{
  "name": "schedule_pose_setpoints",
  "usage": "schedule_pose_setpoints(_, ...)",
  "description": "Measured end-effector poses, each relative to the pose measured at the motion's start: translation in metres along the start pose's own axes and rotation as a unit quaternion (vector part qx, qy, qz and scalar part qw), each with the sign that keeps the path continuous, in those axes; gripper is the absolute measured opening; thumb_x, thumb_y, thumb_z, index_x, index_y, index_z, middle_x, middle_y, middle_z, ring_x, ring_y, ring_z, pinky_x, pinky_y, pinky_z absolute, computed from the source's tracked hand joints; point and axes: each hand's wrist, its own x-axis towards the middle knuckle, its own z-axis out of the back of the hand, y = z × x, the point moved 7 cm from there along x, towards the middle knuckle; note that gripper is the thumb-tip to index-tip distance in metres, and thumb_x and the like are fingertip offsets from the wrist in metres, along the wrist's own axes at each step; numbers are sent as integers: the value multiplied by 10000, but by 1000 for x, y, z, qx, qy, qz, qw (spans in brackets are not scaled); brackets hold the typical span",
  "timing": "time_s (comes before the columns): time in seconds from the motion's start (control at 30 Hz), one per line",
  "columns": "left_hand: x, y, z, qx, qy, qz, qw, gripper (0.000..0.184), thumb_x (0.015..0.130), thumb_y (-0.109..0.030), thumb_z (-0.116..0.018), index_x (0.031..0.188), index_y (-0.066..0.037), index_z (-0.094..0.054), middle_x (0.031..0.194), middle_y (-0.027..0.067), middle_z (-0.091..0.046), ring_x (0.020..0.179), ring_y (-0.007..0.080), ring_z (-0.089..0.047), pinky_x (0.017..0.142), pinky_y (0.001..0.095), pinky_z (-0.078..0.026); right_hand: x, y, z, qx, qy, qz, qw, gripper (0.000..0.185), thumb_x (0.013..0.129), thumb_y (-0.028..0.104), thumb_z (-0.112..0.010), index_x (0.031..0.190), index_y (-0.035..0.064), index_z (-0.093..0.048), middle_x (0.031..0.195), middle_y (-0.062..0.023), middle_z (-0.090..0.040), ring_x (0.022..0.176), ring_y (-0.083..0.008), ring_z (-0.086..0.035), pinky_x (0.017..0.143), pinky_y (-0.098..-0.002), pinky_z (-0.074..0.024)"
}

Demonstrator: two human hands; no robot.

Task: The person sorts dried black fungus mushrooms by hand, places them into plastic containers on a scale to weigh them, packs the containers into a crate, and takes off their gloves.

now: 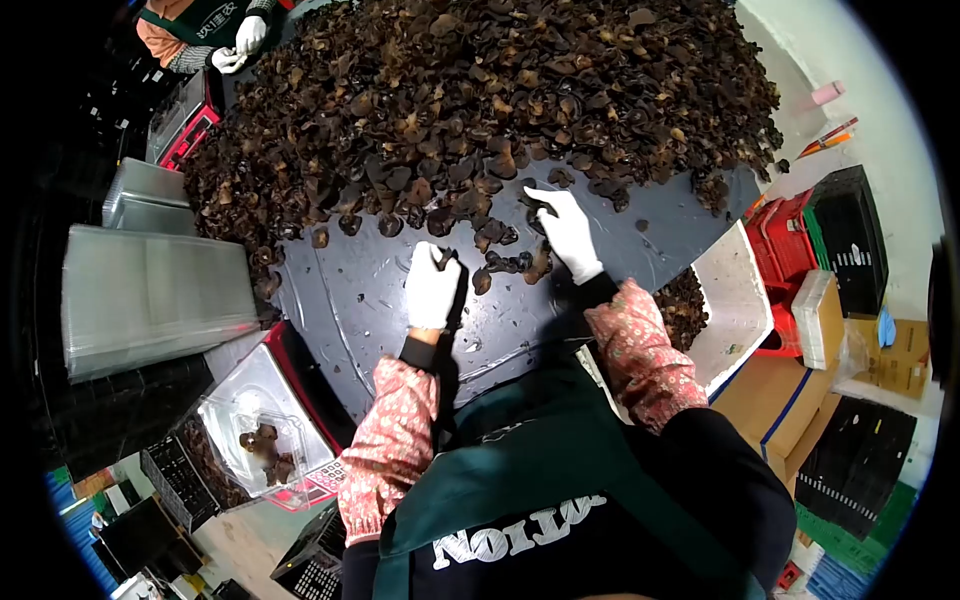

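A large heap of dark brown wood ear mushrooms [480, 100] covers the far part of the grey table surface [330, 290]. My left hand [432, 290], in a white glove, has its fingers curled around a small dark wood ear piece [445, 259]. My right hand [570, 235], also gloved in white, reaches to the heap's near edge with index finger and thumb apart, beside a dark wood ear. Between my hands lie several loose wood ears [508, 263] on the table.
At lower left, a clear plastic box [262, 445] holding wood ears sits on a red-edged scale [310, 400]. Stacked clear containers [155, 295] stand left. A white bin [735, 310] with wood ears is right, near red crates [780, 240]. Another person's gloved hands [240, 45] are at top left.
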Motion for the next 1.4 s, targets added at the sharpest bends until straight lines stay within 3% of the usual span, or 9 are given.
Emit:
schedule_pose_setpoints(0.07, -15, -3, 5, -111, 29, 42, 993, 178, 855, -76, -551, 1031, -59, -577, 805, 158, -632, 726, 306, -625, 708, 377, -498, -14, -2, 11, 63, -14, 10, 998, 351, 832, 35, -544, 1156, 77, -674, 1045, -128, -635, 1014, -288, -608, 910, -331, -477)
schedule_pose_setpoints(0.17, -35, -13, -7, 3, -24, -195, 981, 394, 889, -102, -549, 1282, -84, -577, 909, 170, -669, 819, 350, -656, 758, 404, -520, -36, 17, 4, -45, -15, 95, 994, 338, 802, 92, -667, 1140, 69, -681, 1103, -121, -637, 1016, -294, -602, 907, -360, -484)
schedule_pose_setpoints(0.37, -46, -15, -38, 223, 32, -97, 969, 331, 834, -366, -690, 1000, -92, -605, 1039, 141, -614, 876, 337, -606, 744, 473, -458, -26, 67, -21, -119, -29, 255, 959, 480, 745, 315, -779, 1164, 108, -672, 1082, -98, -635, 948, -266, -604, 812, -393, -482)
schedule_pose_setpoints(0.53, -37, 0, -20, 44, -16, -82, 996, 122, 842, -158, -609, 848, -46, -561, 733, 162, -581, 682, 330, -586, 661, 410, -468, 9, 38, -40, -23, 124, 73, 989, 213, 869, 306, -631, 956, 118, -680, 934, -90, -629, 889, -278, -622, 803, -374, -501)
schedule_pose_setpoints(0.67, -31, 10, -10, -152, 21, 24, 988, 245, 903, -84, -514, 1096, -38, -658, 923, 114, -679, 757, 223, -613, 730, 333, -489, 15, 13, -13, 39, 131, -44, 990, 221, 896, 271, -600, 986, 115, -728, 955, -74, -700, 904, -230, -641, 813, -322, -498)
schedule_pose_setpoints(0.8, -12, -14, -10, -74, -36, -120, 989, 375, 895, -109, -554, 1264, -61, -602, 1140, 145, -662, 1003, 293, -643, 882, 357, -496, -2, 0, 2, -47, 103, 103, 988, 281, 935, 246, -539, 1110, 101, -705, 1053, -82, -709, 953, -236, -649, 824, -315, -503)
schedule_pose_setpoints(1.0, 2, -27, -35, 162, 62, -93, 980, 262, 885, -300, -640, 1100, -172, -562, 1066, 124, -551, 797, 387, -636, 685, 473, -524, -33, -17, 35, -199, -7, 96, 975, 264, 893, 172, -607, 1122, 66, -685, 987, -78, -690, 871, -240, -646, 796, -308, -516)
schedule_pose_setpoints(1.2, -3, -11, -28, 58, 11, -36, 998, 172, 863, -204, -633, 927, -87, -523, 886, 128, -543, 841, 334, -624, 743, 427, -498, -64, 16, 24, -112, -75, -8, 991, 656, 746, 345, -803, 1277, 29, -579, 1152, -171, -600, 1017, -331, -601, 870, -374, -499)
schedule_pose_setpoints(1.4, -14, -25, -31, -35, 39, -134, 990, 424, 892, -191, -599, 1312, -145, -563, 1134, 121, -629, 959, 298, -637, 851, 360, -500, -66, 63, -3, -269, 13, 87, 959, 849, 647, 409, -843, 1370, 93, -528, 1314, -173, -553, 1075, -338, -572, 918, -421, -472)
